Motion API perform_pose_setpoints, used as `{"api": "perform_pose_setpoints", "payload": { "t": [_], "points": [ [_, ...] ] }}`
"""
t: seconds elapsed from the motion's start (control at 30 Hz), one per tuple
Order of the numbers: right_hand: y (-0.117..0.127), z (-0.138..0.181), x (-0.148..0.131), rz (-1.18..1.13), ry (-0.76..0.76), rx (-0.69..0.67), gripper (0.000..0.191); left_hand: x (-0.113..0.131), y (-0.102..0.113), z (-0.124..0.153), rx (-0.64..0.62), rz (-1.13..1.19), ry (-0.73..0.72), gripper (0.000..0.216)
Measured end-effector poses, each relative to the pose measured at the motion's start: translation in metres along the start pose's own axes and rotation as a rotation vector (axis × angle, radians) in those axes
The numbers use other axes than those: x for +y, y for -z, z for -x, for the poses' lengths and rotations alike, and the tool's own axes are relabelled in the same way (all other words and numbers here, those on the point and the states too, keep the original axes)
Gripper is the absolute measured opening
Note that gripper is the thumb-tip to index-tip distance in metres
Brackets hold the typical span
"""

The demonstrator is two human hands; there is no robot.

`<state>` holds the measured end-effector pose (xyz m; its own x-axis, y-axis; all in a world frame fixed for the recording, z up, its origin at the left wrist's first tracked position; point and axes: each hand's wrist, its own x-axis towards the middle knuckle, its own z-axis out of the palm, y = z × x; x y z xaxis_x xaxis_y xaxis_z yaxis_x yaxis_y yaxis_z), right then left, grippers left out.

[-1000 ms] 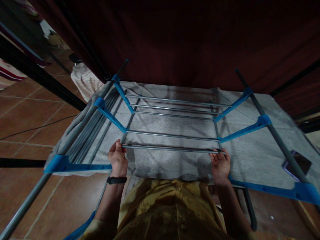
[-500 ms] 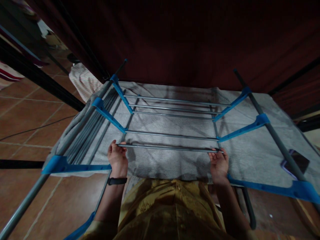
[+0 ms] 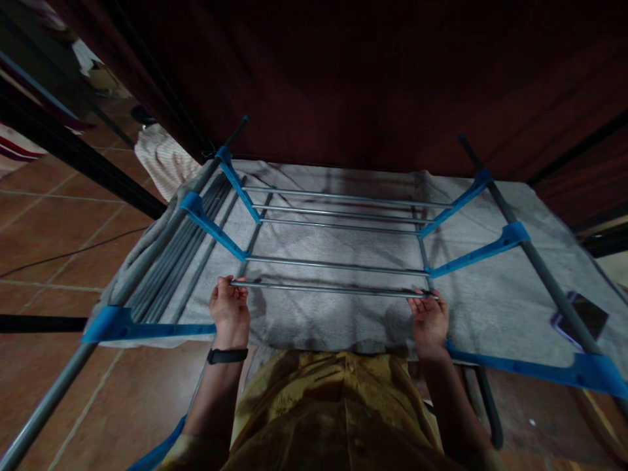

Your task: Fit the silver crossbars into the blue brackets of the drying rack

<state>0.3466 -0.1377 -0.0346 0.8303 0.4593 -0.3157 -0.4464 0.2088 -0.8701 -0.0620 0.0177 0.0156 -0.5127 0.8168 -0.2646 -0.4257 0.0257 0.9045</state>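
Observation:
A thin grey metal rod (image 3: pixel 324 289) lies level across the front of me, gripped near both ends. My left hand (image 3: pixel 230 306), with a black band on its wrist, pinches the rod's left end. My right hand (image 3: pixel 430 319) has its fingers closed around the other end. Around the hands stands a rack frame of grey tubes with blue plastic brackets, among them a left bracket (image 3: pixel 213 226) and a right bracket (image 3: pixel 478 252). Several similar crossbars (image 3: pixel 338 265) span between the two sides behind the held rod.
A grey cloth (image 3: pixel 490 307) covers the surface under the rack. Several loose rods (image 3: pixel 181 261) lie bundled on its left side. A phone-like dark object (image 3: pixel 583 317) rests at the right. Behind hangs a dark red curtain (image 3: pixel 343 85); tiled floor (image 3: pixel 59 255) shows at the left.
My left hand has shifted very slightly to the left. The rod, the right hand and the rack look almost the same as before.

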Motion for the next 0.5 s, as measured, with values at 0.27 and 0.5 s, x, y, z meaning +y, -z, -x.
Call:
{"api": "perform_pose_setpoints", "payload": {
  "t": [0.27,0.5],
  "points": [
    [-0.002,0.0,-0.002,-0.015,-0.026,0.028,0.042,0.001,-0.004,0.006,-0.054,0.007,0.066,0.022],
    [0.0,0.0,-0.005,-0.009,-0.03,0.04,0.039,-0.002,-0.01,0.018,-0.105,0.024,0.133,0.017]
  ]
}}
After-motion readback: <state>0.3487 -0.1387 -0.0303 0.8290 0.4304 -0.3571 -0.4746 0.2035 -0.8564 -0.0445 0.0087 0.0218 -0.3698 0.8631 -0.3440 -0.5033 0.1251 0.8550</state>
